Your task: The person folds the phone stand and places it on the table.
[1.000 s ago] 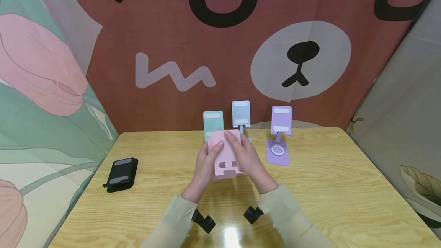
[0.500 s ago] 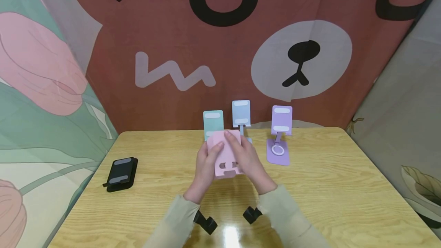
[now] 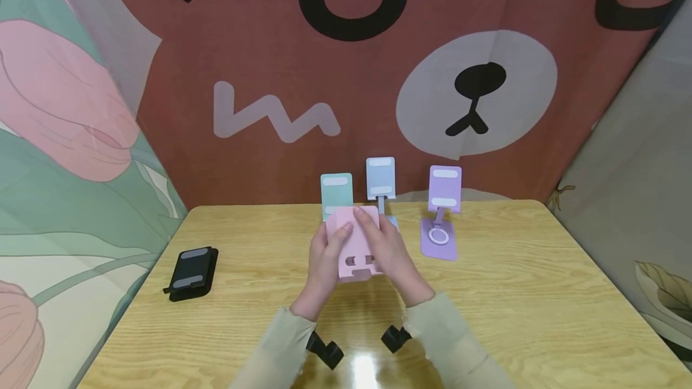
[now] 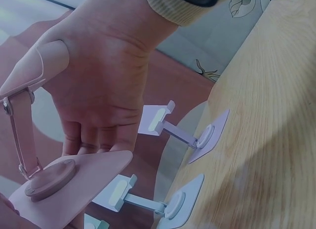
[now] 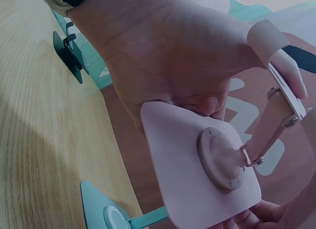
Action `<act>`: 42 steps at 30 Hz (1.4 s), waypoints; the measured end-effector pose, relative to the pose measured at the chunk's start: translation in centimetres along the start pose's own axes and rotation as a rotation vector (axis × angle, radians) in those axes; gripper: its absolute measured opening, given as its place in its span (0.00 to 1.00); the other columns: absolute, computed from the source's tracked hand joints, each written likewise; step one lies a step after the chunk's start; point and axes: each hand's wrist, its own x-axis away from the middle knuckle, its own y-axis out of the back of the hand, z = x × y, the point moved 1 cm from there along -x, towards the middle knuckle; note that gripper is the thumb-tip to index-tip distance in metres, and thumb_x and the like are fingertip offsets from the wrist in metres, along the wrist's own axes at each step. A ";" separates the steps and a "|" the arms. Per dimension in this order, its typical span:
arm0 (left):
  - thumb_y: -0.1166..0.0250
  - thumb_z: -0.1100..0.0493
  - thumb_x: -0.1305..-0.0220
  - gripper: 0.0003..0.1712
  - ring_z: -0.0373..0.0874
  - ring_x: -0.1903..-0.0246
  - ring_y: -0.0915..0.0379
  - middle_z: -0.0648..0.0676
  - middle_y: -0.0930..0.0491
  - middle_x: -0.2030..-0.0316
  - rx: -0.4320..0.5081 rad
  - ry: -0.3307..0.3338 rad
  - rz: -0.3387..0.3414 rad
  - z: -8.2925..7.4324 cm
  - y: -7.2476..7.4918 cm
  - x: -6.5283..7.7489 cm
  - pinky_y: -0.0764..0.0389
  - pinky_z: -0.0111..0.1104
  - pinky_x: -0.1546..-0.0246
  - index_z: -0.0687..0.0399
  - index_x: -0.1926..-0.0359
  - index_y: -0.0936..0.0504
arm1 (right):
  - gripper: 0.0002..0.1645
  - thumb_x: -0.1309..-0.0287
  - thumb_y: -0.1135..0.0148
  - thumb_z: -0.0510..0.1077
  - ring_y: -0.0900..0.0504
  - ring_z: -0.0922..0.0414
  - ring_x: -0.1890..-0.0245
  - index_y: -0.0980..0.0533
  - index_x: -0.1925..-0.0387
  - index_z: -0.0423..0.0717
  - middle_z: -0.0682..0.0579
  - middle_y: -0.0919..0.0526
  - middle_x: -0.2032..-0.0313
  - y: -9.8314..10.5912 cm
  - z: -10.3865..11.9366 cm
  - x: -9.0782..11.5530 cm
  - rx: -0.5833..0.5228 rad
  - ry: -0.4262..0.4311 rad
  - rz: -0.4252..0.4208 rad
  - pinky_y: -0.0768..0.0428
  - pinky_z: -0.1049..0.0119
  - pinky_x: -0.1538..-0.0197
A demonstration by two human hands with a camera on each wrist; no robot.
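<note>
Both hands hold a pink folding phone stand [image 3: 354,245] above the table, in the middle of the head view. My left hand [image 3: 322,260] grips its left side, thumb on the upper plate. Opposite it, my right hand [image 3: 391,254] grips the right side, its thumb also laid on the plate. The right wrist view shows the stand's base [image 5: 182,155] with a round disc, and a hinged arm [image 5: 269,123] angled between base and upper plate. Fingers curl behind the base there. Two cut-outs show near the plate's lower edge in the head view.
A green stand [image 3: 336,188], a blue stand [image 3: 381,177] and a purple stand [image 3: 445,188] stand unfolded along the back of the wooden table [image 3: 259,329]. A folded black stand [image 3: 191,274] lies at the left. A printed curtain [image 3: 270,173] hangs behind.
Hardly anything differs: the hands keep the same grip on the pink phone stand. The whole head view has shifted slightly.
</note>
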 end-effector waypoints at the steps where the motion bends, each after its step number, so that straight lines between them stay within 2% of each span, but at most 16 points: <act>1: 0.39 0.45 0.31 0.27 0.46 0.66 0.22 0.57 0.20 0.62 0.000 0.001 0.000 0.0 0.0 0.0 0.20 0.34 0.67 0.63 0.44 0.24 | 0.44 0.35 0.49 0.77 0.16 0.50 0.69 0.24 0.45 0.42 0.43 0.17 0.64 0.0 0.0 0.0 -0.002 0.001 0.002 0.16 0.57 0.69; 17: 0.41 0.43 0.29 0.28 0.46 0.66 0.23 0.56 0.20 0.62 -0.022 0.005 0.004 0.3 0.1 0.0 0.20 0.34 0.68 0.62 0.42 0.25 | 0.43 0.34 0.48 0.74 0.16 0.50 0.68 0.26 0.44 0.40 0.42 0.17 0.62 -0.1 -0.2 -0.2 -0.009 -0.003 0.020 0.16 0.59 0.69; 30: 0.40 0.43 0.31 0.28 0.46 0.67 0.23 0.56 0.20 0.62 -0.017 0.017 -0.005 0.2 -0.2 0.1 0.20 0.34 0.70 0.60 0.42 0.25 | 0.40 0.33 0.46 0.72 0.17 0.51 0.68 0.25 0.45 0.39 0.43 0.17 0.63 -0.1 -0.4 -0.2 -0.006 0.013 -0.014 0.17 0.59 0.69; 42: 0.39 0.46 0.31 0.25 0.45 0.69 0.22 0.56 0.19 0.64 0.039 0.010 -0.017 0.1 -0.2 0.4 0.19 0.32 0.72 0.61 0.45 0.24 | 0.37 0.30 0.46 0.67 0.18 0.51 0.67 0.25 0.44 0.38 0.42 0.18 0.62 -0.4 -0.4 0.1 0.005 0.043 -0.037 0.17 0.60 0.68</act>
